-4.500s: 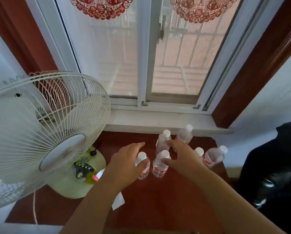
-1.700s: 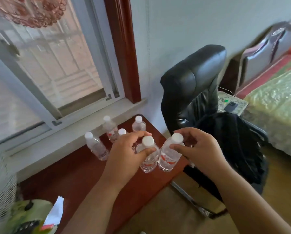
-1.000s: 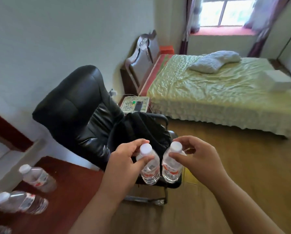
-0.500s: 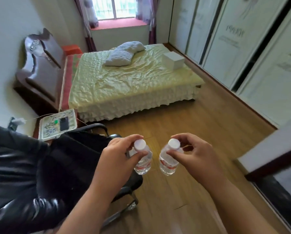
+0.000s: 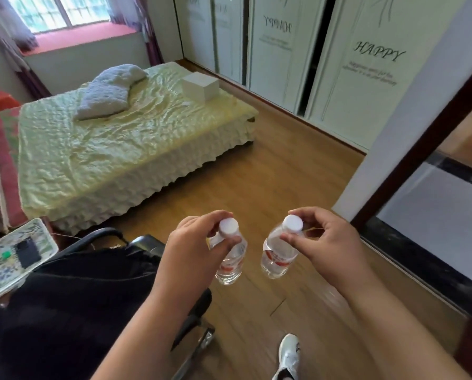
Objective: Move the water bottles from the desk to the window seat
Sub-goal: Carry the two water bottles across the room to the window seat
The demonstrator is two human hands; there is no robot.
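**Bedroom floor ahead, one bottle in each hand**

Wooden floor now fills the middle of the frame where the desk and black chair stood a moment ago; you have turned away from the desk and face the room. That means the pick-up is done for this pair and the carry is under way.

Your left hand pinches the left bottle at its neck, just under the white cap, fingers curled round it. Your right hand pinches the right bottle the same way. Both bottles hang upright over the floor, near each other but apart, at lower centre.

Outward from there: the chair's arm and a dark bag sit at lower left, and your white shoe shows at the bottom edge. The bed, with a pillow and a white box on it, takes the left half. Wardrobe doors line the upper right. The red window seat lies at the upper left, well apart from you, beyond the bed. You will likely need to walk between bed and wardrobes to reach it.
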